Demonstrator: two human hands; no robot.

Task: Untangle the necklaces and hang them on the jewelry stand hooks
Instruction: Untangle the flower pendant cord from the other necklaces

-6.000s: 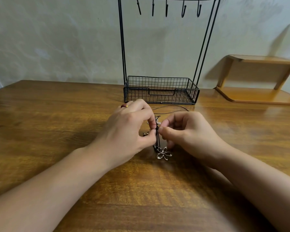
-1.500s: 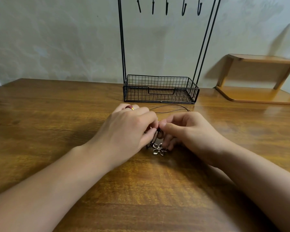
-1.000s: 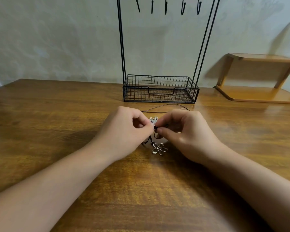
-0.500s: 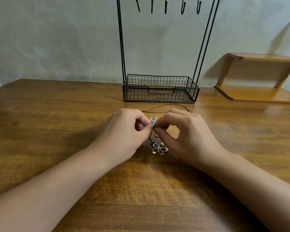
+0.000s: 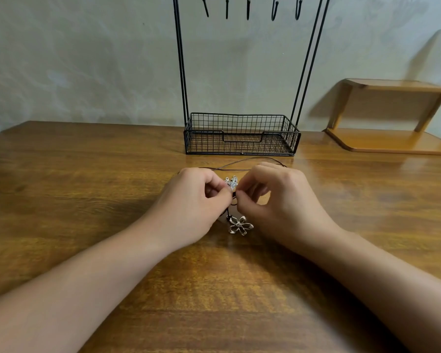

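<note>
Tangled necklaces lie on the wooden table (image 5: 87,187) between my hands. A gold flower pendant (image 5: 239,225) rests flat on the wood just below my fingertips, on a dark cord. A small silver pendant (image 5: 231,181) shows above them. My left hand (image 5: 194,205) and my right hand (image 5: 283,202) each pinch the dark cord where it knots, fingertips almost touching. A loop of thin cord (image 5: 242,163) trails behind toward the black jewelry stand (image 5: 241,135), whose hooks (image 5: 248,8) hang bare at the top.
The stand's wire basket sits at the back centre of the table, with tall black posts (image 5: 181,59) rising on either side. A low wooden shelf (image 5: 392,138) stands at the back right against the wall.
My hands turned from knuckles-up to a fingertip pinch, uncovering the silver pendant. The flower pendant slid slightly up the table. Over the last half second almost nothing moved.
</note>
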